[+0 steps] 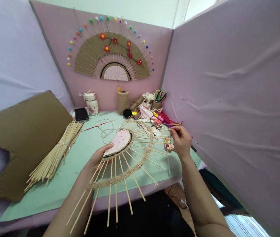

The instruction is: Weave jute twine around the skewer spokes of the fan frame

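Note:
A half-made fan [122,178] is held up over the table, its thin wooden sticks spreading from a half-round base. Pink-dotted white cloth [120,140] with a dark braided edge covers that base. Woven twine forms a band across the sticks. My left hand [101,154] grips the base, thumb on the cloth and the other fingers mostly hidden beneath. At the fan's far right side, my right hand [181,141] is closed in a pinch at the tip of a stick; whether twine is also between the fingers cannot be made out.
A finished fan [85,54] with red flowers hangs on the back panel. On the table are a stick bundle [56,153], cardboard [28,131], a white bottle [92,103], a black phone-like slab [81,114], a twine spool [123,102] and craft supplies [157,115]. A panel borders the right.

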### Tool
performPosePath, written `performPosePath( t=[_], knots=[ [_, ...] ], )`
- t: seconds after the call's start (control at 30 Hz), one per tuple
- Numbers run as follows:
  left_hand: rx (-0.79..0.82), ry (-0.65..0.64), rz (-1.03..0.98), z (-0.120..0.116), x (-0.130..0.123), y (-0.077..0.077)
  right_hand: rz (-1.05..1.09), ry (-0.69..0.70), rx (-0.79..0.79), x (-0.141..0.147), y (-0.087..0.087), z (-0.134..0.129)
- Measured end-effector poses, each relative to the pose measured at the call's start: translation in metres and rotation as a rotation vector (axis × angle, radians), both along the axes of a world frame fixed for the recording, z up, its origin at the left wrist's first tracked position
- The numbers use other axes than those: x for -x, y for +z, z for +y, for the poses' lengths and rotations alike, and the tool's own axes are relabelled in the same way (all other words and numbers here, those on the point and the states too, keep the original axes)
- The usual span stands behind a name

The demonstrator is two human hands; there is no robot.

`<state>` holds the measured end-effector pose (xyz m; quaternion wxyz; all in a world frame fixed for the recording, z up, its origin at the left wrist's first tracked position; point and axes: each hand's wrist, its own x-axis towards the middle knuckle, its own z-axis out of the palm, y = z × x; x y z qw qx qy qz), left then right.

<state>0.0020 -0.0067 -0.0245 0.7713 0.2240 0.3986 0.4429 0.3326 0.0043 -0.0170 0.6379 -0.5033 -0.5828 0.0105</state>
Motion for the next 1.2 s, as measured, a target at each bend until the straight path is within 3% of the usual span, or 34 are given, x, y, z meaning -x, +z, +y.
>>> performPosePath(
  t=[0.17, 0.5, 0.67, 0.8, 0.93, 1.2],
  knots=[
    [0.008, 0.023, 0.013, -0.002, -0.002, 0.002, 0.008, -0.021, 0.001, -0.003, -0.001, 0.003],
    [-0.105, -0.063, -0.035, -0.003, -0.004, 0.002, 0.196, 0.096, 0.195, -0.003, -0.017, 0.009],
    [-0.16, -0.098, -0.029, -0.004, -0.005, -0.006, 0.263, 0.212, 0.328, 0.018, -0.028, 0.016],
    [-0.202, -0.122, -0.036, -0.003, -0.005, -0.009, 0.311, 0.281, 0.344, 0.037, -0.032, 0.022],
    [-0.208, -0.113, -0.067, -0.005, -0.003, -0.004, 0.299, 0.242, 0.325, 0.028, -0.03, 0.023],
    [-0.024, -0.109, -0.043, -0.013, 0.0, 0.009, 0.259, 0.085, 0.164, 0.007, -0.015, 0.009]
  ],
)
